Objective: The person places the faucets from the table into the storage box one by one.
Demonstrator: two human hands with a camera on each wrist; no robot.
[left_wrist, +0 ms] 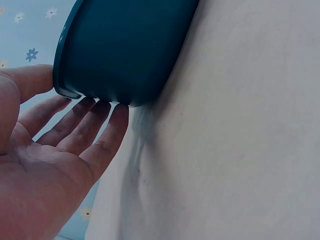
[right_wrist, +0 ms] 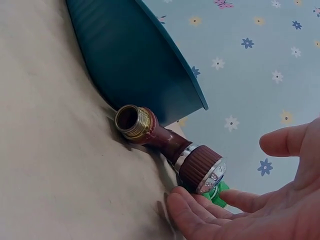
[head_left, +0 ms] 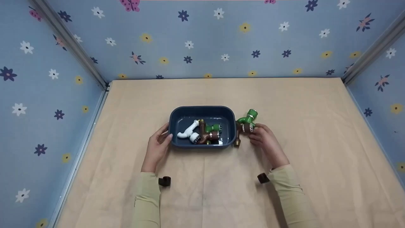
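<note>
Left hand (head_left: 155, 148): your fingers, loosely extended, touch the bin (left_wrist: 122, 50)
Right hand (head_left: 268, 141): fingers extended, thumb apart
Brown tap (right_wrist: 170, 144): beside the bin; you're apparently reaching; next calls for closing your thumb

A beige worktop (head_left: 202, 202) spreads across the lower part of the head view, its covering marked with soft creases. Beyond it stands a light-blue back panel (head_left: 221, 42), flanked by a left panel (head_left: 31, 126) and a right panel (head_left: 384, 98) in the same print. White, yellow and dark-blue flowers dot all three, along with small pinkish sprigs. A pink butterfly (head_left: 130, 4) is cut off by the top edge. Grey metal posts (head_left: 70, 41) run down both back corners, and a pale strip (head_left: 79, 158) edges the worktop's left side.
</note>
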